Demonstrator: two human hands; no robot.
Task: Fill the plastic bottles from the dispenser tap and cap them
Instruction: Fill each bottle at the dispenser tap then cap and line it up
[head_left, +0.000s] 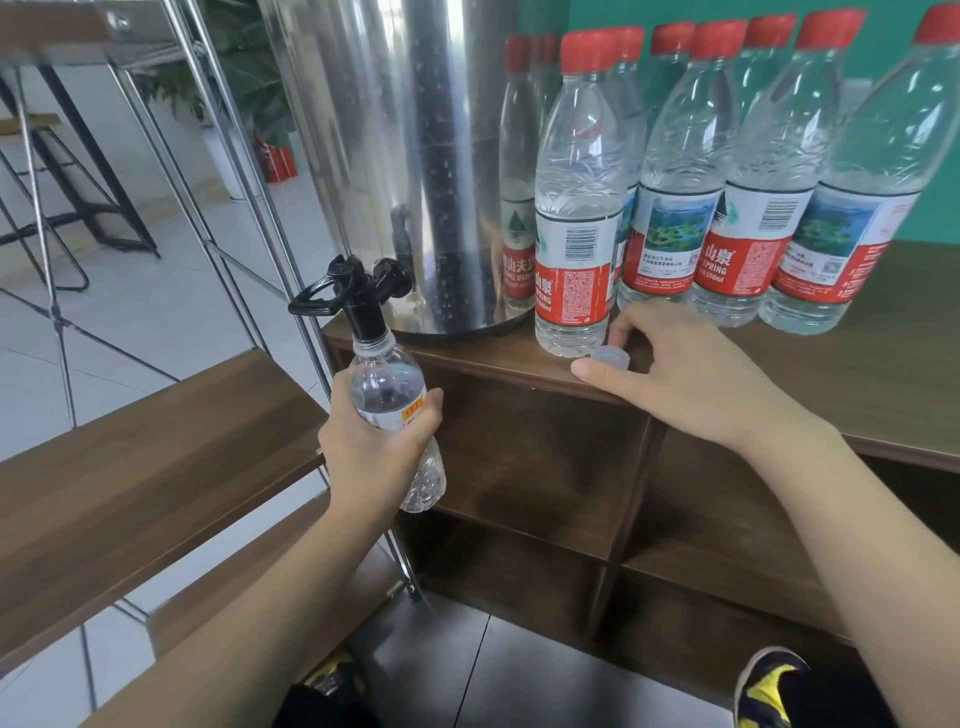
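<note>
My left hand (371, 441) grips a small clear plastic bottle (387, 395) with no cap, its open neck held up against the black tap (358, 299) of the steel dispenser (415, 156). The bottle is tilted, its bottom end toward me. My right hand (685, 369) rests on the cabinet top (883, 364), thumb and fingers around a small translucent cap (612, 357) lying there. Just behind the cap stands a capped red-labelled bottle (576, 208).
Several red-capped water bottles (753, 182) stand in rows at the back right of the cabinet top. Open cubby shelves (545, 467) lie below. A wooden bench (130, 467) and metal frame (234, 182) are at the left. My shoes (769, 686) show at the bottom.
</note>
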